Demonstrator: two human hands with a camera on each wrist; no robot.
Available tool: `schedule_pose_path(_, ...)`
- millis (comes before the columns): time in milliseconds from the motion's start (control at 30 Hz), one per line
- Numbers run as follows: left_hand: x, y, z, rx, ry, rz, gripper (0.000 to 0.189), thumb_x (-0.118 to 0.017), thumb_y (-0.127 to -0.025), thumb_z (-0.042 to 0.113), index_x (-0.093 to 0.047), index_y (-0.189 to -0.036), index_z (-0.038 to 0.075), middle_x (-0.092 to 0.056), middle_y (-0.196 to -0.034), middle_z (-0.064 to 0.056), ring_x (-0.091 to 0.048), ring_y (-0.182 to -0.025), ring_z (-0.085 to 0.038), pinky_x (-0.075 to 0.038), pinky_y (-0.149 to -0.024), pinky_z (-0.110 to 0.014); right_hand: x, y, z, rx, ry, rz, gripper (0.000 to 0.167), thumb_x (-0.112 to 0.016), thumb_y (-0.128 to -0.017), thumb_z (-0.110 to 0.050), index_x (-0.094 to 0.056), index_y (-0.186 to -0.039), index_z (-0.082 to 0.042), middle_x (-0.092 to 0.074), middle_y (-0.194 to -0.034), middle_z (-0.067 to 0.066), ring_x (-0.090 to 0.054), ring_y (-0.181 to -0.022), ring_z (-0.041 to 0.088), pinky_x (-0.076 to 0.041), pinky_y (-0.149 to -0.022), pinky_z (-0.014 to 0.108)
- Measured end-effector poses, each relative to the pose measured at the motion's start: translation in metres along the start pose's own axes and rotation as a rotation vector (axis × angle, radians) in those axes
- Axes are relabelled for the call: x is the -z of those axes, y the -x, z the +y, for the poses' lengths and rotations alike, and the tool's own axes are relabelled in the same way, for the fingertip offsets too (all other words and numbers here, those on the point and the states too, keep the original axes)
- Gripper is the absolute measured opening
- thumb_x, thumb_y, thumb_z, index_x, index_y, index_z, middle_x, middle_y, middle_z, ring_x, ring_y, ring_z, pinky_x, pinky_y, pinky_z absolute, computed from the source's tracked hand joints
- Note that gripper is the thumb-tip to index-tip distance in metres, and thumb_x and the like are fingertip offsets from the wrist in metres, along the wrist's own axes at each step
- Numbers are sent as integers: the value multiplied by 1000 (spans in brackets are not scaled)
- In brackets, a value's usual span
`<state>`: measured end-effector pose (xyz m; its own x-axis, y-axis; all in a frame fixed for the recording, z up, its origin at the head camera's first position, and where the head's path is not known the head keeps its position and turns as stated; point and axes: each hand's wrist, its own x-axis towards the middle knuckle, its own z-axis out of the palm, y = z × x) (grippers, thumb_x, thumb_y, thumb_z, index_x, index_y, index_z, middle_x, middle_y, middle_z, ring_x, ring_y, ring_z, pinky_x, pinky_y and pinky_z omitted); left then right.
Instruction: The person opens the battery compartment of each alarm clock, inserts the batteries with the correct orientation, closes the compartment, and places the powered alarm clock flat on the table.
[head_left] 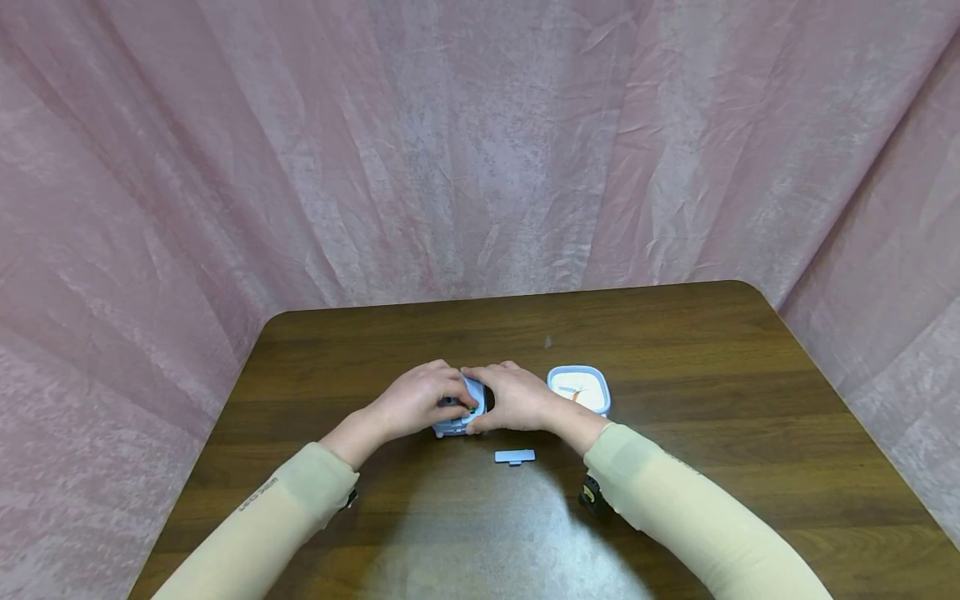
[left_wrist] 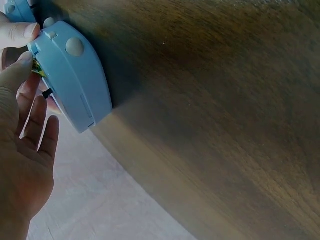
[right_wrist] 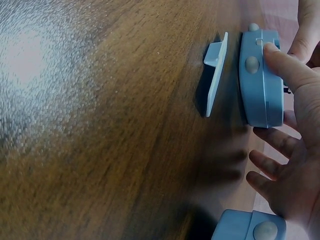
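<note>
A small light-blue alarm clock (head_left: 477, 397) stands on the table between both hands, its back tilted up and its rounded feet showing in the wrist views. My right hand (head_left: 517, 398) grips the clock's casing, thumb on the near side and fingers around the far side. At the clock's back, my left hand (head_left: 427, 400) pinches a small yellow-green battery (left_wrist: 38, 68), mostly covered by thumb and fingers. Whether the battery is fully inside its slot cannot be seen. Just in front lies a loose light-blue battery cover (head_left: 514, 457), with its tab showing in the right wrist view.
A second light-blue clock (head_left: 579, 387) with a white dial and an orange mark lies to the right, beside my right wrist. The brown wooden table (head_left: 675, 358) ends at a pink curtain (head_left: 480, 150) behind.
</note>
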<state>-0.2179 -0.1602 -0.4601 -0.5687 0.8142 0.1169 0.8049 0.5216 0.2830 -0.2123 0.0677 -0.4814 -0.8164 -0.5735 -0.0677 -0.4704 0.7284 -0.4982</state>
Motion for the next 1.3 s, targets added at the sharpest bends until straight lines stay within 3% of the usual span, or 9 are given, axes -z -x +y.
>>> schedule_pose_path(400, -1, 9, -4, -43, -19, 19, 20, -74, -97, 28, -79, -117, 30, -67, -115, 10, -54, -108, -12, -47, -92, -34, 0, 0, 0, -7, 4, -6, 97, -80, -78, -65, -41, -158, -26, -54, -148, -2, -48, -129, 21, -44, -102, 41)
schedule_pose_path(733, -2, 23, -4, 8, -12, -28, 36, -66, -101, 37, -66, -137, 39, -52, -147, 1, -40, -136, -22, -39, -107, -52, 0, 1, 1, -1, 3, -20, 96, -79, -80, -64, -40, -159, -26, -52, -150, -1, -48, -130, 23, -44, -102, 43)
schedule_pose_path(1067, -5, 28, -4, 14, -3, -31, 39, -64, -102, 37, -63, -141, 38, -49, -151, -2, -40, -139, -24, -39, -108, -52, 1, 0, 0, -1, 10, -20, 96, -79, -80, -64, -39, -159, -26, -52, -150, -1, -47, -132, 23, -44, -103, 43)
schedule_pose_path(1300, -6, 31, -4, 63, 26, -60, 39, -60, -104, 40, -59, -143, 41, -43, -157, -1, -32, -144, -20, -39, -110, -47, 2, 0, -1, -5, 21, -20, 96, -79, -79, -65, -40, -159, -26, -53, -150, -1, -47, -131, 22, -44, -103, 42)
